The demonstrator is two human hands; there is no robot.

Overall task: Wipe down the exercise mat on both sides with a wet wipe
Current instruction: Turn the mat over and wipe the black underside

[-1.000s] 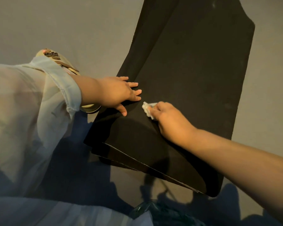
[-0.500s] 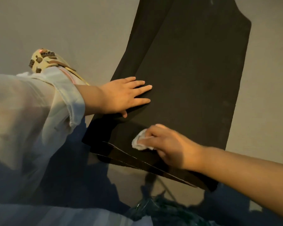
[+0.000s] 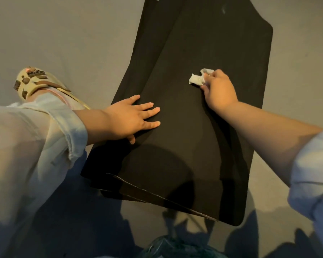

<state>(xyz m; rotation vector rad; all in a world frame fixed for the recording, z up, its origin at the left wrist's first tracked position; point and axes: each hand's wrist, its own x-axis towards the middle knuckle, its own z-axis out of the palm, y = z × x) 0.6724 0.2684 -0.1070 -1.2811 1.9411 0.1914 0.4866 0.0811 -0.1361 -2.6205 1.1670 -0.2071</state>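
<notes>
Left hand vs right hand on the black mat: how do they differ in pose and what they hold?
The left hand lies flat, fingers straight and spread, holding nothing; the right hand has fingers curled, pinching the crumpled white wet wipe. The left hand sits near the left edge of the black foam exercise mat; the right hand is farther up the mat, toward its right side. Both are on the mat's top surface.

The mat (image 3: 203, 146) lies on the floor (image 3: 63, 34). On the mat, the left hand (image 3: 127, 120) rests near its left edge, the wipe (image 3: 197, 80) right of that hand; a sandal (image 3: 34, 81) sits left of the mat.
</notes>
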